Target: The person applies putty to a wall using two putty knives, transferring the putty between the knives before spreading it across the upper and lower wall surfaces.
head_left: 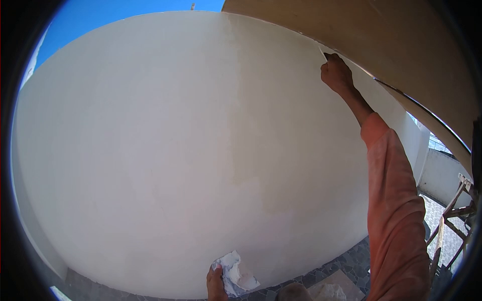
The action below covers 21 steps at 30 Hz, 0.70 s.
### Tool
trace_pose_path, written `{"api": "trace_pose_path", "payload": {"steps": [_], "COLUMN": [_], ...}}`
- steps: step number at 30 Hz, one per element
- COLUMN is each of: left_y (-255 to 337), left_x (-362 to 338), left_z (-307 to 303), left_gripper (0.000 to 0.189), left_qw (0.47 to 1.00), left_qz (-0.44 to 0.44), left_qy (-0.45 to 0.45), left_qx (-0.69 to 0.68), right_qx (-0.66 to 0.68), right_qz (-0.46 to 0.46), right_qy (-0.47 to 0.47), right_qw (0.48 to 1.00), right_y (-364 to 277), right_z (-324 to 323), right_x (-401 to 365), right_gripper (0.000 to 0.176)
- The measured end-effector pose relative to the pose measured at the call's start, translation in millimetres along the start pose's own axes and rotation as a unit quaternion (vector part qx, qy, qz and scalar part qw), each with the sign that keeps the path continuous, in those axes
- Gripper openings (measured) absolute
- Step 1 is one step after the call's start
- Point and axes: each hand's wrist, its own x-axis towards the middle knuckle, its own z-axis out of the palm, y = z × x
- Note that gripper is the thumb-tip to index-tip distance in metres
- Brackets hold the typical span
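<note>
My right hand is raised high on the right, its fingers closed around the dark handle of a putty knife. The pale blade meets the top of the wall, just under the brown overhang. Low in the view, my left hand grips a flat piece smeared with white putty; its thumb presses on the near side. What lies under the putty cannot be made out. Across the right half of the wall, a darker, damp-looking patch borders the paler left part.
The brown overhang slants down along the upper right. A wooden stand is at the right edge. Grey stone-patterned paving runs along the wall's foot, with a pale sheet or board on it.
</note>
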Motion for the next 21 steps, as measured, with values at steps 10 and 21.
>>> {"api": "trace_pose_path", "payload": {"steps": [10, 21], "left_y": [1, 1], "left_x": [2, 1], "left_z": [-2, 1], "left_gripper": [0.036, 0.036], "left_qw": [1.000, 1.000], "left_qz": [-0.017, -0.017], "left_qy": [0.012, 0.015], "left_qx": [0.009, -0.001], "right_qx": [-0.032, 0.052], "right_qz": [0.016, -0.085], "right_qy": [-0.051, 0.057], "right_qw": [0.998, 0.993], "right_y": [-14, 10], "right_z": [9, 15], "right_x": [21, -1], "right_gripper": [0.033, 0.036]}}
